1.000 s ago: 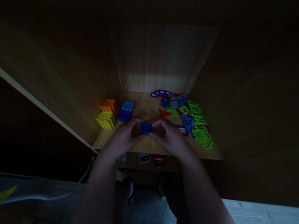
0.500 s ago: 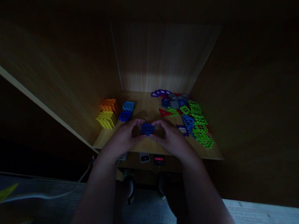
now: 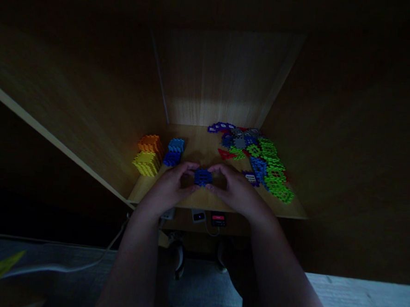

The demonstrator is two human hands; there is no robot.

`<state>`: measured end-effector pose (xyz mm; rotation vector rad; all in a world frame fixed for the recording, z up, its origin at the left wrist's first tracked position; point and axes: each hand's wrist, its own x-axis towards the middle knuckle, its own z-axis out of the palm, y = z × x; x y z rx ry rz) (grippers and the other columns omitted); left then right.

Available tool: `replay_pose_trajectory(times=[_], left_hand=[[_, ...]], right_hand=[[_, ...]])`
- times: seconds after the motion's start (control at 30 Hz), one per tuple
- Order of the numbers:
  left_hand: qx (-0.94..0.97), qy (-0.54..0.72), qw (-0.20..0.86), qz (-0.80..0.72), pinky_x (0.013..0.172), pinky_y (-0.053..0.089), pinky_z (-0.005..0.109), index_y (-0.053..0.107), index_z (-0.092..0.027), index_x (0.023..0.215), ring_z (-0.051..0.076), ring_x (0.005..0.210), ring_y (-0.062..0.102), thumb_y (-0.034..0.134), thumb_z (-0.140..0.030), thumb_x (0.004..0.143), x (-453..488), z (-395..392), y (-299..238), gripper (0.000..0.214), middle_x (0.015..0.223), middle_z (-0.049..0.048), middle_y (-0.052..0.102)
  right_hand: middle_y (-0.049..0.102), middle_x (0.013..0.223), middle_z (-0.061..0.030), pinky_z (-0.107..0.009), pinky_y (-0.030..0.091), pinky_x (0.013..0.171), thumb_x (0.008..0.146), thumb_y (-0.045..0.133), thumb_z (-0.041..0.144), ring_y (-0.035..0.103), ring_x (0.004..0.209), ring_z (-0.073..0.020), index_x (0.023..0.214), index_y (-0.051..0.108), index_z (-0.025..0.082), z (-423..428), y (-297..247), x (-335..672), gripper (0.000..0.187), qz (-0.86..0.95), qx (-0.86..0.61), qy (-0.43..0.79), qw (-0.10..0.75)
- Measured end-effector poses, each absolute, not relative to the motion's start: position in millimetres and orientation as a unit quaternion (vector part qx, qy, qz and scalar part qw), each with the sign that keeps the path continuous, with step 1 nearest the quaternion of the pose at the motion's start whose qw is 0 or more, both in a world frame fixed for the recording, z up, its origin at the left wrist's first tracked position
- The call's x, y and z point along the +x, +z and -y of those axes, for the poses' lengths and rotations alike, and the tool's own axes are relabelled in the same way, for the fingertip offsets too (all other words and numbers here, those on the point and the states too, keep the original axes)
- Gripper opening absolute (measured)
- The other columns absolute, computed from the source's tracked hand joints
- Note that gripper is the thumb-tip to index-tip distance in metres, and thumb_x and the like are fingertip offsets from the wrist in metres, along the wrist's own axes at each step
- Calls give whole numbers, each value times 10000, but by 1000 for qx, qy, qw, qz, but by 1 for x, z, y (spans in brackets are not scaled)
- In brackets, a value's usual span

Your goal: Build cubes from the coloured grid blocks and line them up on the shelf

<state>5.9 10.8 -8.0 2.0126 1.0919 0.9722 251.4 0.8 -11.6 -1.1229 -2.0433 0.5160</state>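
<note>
Between my two hands, above the front of a wooden shelf (image 3: 202, 200), is a dark blue notched building tile (image 3: 202, 177) with slots in it; whether it is one tile or several stacked, I cannot tell. My left hand (image 3: 173, 181) pinches its left side with thumb and fingers. On the opposite side, my right hand (image 3: 232, 185) grips it the same way. Just beyond my left hand lie a dark blue tile stack (image 3: 172, 159) and a light blue tile stack (image 3: 176, 145). Near my right hand is a purple window-like tile (image 3: 250, 178).
Taller orange (image 3: 150, 143) and yellow (image 3: 146, 163) tile stacks stand at the left. Loose green tiles (image 3: 276, 174), a red triangle (image 3: 226, 154) and grey tiles (image 3: 239, 142) spread over the right. Cabinet walls enclose both sides. Below sit a phone-like device (image 3: 218, 218) and a white device (image 3: 198, 216).
Almost nothing differs. Both hands keep the blue tile in the same place, and the stacks and loose tiles lie as before.
</note>
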Motion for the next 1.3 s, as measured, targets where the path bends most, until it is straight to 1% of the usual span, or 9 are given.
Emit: replay_pose_trajectory(times=[0.3,0.57,0.73,0.9,1.1,1.3], left_hand=[[772,368,291,-428,1090,576,430,662,-248,1312,232,1171,736,794,-179,875,6,-9,-5,462,1274,61,774],[775,356,293,-431,1098,573,455,657,-248,1311,246,1174,743,777,-218,899,7,-8,-3,430,1251,68,779],[775,360,293,-430,1088,580,428,663,-252,1285,231,1156,750,768,-205,900,8,-8,-3,401,1233,50,787],[774,354,301,-430,1096,572,443,672,-242,1266,244,1168,748,772,-222,899,8,-9,-2,381,1245,63,786],[777,348,291,-435,1086,577,438,679,-254,1264,242,1162,747,765,-212,897,7,-8,-1,380,1234,51,786],[779,349,286,-434,1077,579,437,684,-262,1247,245,1147,752,772,-219,893,7,-9,-2,367,1218,48,790]], right_hand=[[769,1255,-62,-422,543,1076,932,827,259,720,1212,-262,1277,661,266,-1,-13,252,383,795,-440,197,369],[763,1299,-69,-462,547,1083,925,822,259,712,1247,-284,1288,656,282,1,-12,252,400,792,-447,203,363],[771,1281,-63,-448,553,1074,913,834,250,723,1232,-282,1268,665,283,0,-11,252,395,789,-448,206,366],[767,1283,-70,-453,547,1079,909,837,248,717,1242,-287,1268,664,276,-1,-12,253,399,790,-447,208,364],[758,1301,-72,-457,546,1072,907,855,276,714,1241,-287,1307,639,271,0,-11,254,455,791,-452,208,355],[755,1313,-74,-459,545,1093,894,865,286,710,1261,-287,1309,646,276,1,-10,254,469,783,-456,215,364]])
